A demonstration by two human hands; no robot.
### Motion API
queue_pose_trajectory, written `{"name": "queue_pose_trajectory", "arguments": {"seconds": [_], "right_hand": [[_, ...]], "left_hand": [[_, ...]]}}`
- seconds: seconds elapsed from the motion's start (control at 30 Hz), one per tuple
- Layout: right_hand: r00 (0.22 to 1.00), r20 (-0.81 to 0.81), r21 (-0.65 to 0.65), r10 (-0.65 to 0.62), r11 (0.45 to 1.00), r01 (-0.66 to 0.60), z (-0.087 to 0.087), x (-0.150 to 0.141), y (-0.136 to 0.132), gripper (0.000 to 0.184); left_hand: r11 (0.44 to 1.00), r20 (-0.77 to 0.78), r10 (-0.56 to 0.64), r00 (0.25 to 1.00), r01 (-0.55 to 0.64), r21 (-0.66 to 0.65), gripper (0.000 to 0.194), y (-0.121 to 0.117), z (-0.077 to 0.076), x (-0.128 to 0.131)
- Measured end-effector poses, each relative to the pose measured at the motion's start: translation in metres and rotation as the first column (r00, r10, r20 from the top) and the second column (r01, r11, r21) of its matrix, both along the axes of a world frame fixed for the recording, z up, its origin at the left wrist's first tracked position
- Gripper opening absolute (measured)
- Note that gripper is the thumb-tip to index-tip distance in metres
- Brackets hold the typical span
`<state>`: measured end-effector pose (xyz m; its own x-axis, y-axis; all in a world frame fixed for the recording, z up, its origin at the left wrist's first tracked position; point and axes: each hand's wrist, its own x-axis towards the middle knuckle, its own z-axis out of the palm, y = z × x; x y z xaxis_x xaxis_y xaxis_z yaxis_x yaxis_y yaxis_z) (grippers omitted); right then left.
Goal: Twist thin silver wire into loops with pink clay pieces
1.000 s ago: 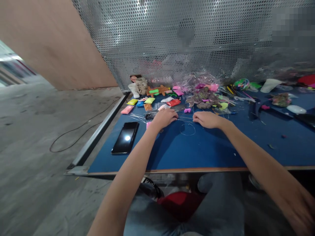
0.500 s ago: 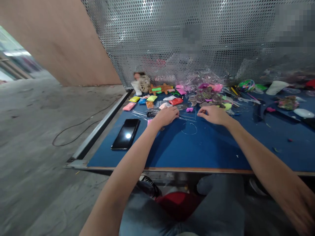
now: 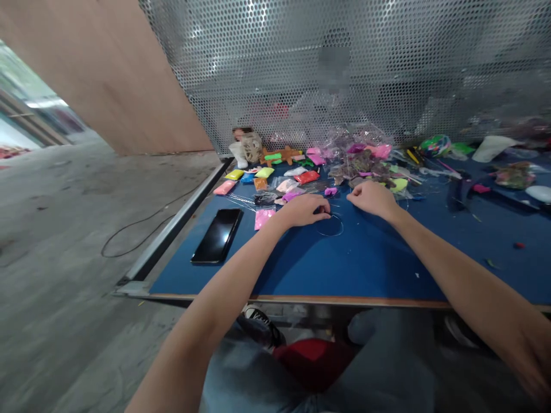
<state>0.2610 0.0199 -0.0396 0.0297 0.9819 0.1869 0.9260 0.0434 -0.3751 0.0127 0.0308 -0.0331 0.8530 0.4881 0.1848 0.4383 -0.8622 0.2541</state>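
My left hand (image 3: 306,210) is low over the blue tabletop, its fingers curled and thumb and forefinger closed at the top of a loop of thin wire (image 3: 330,235). To its right, my right hand (image 3: 371,199) has thumb and fingertips pressed together just above the table; whatever may be between them is too small to make out. Behind my left hand lie a purple piece (image 3: 293,194) and a pink packet (image 3: 263,218). Several straight thin wires (image 3: 240,200) stick out to the left of a black bundle (image 3: 266,198).
A black phone (image 3: 216,236) lies at the left of the blue table (image 3: 327,275). Coloured clay packets, a red one (image 3: 307,176) among them, and crumpled plastic bags (image 3: 357,140) line the back. Perforated metal sheet (image 3: 275,69) stands behind. A cable (image 3: 129,248) crosses the floor.
My left hand has moved right and slightly nearer, from the straight wires to the loop, uncovering the pink packet and purple piece. My right thumb and fingers have come together.
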Motion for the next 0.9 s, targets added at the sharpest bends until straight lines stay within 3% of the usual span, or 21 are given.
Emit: {"name": "queue_pose_trajectory", "arguments": {"seconds": [0.07, 0.17, 0.27, 0.37, 0.5, 0.77, 0.9], "right_hand": [[0.976, -0.203, 0.068, 0.080, 0.995, -0.068, 0.003, -0.001, -0.001, 0.022], [0.835, -0.470, 0.238, 0.287, 0.952, -0.193, 0.007, -0.006, -0.004, 0.021], [0.795, -0.442, 0.376, 0.415, 0.891, -0.256, 0.007, -0.015, -0.008, 0.023], [0.789, -0.389, 0.370, 0.475, 0.865, -0.339, 0.003, -0.025, -0.011, 0.025], [0.816, -0.336, 0.364, 0.471, 0.864, -0.348, -0.004, -0.030, -0.007, 0.021], [0.875, -0.350, 0.448, 0.336, 0.880, -0.159, -0.011, -0.012, 0.012, 0.016], [0.897, -0.314, 0.452, 0.310, 0.880, -0.146, -0.009, -0.008, 0.012, 0.020]], "left_hand": [[1.000, -0.001, -0.008, 1.000, 0.008, -0.003, 0.024, 0.000, -0.002, 0.001], [1.000, -0.008, -0.023, 1.000, 0.023, 0.010, 0.025, 0.000, -0.005, 0.003], [0.999, -0.009, -0.027, 1.000, 0.027, 0.023, 0.024, -0.002, -0.007, 0.006], [1.000, -0.030, -0.010, 1.000, 0.010, 0.021, 0.024, -0.004, -0.006, 0.010], [1.000, -0.056, -0.016, 0.998, 0.017, 0.021, 0.023, -0.007, -0.003, 0.011], [0.996, 0.018, -0.059, 0.998, 0.060, -0.063, 0.019, -0.007, -0.003, 0.009], [0.994, 0.031, -0.067, 0.997, 0.069, -0.089, 0.020, -0.006, -0.002, 0.009]]}}
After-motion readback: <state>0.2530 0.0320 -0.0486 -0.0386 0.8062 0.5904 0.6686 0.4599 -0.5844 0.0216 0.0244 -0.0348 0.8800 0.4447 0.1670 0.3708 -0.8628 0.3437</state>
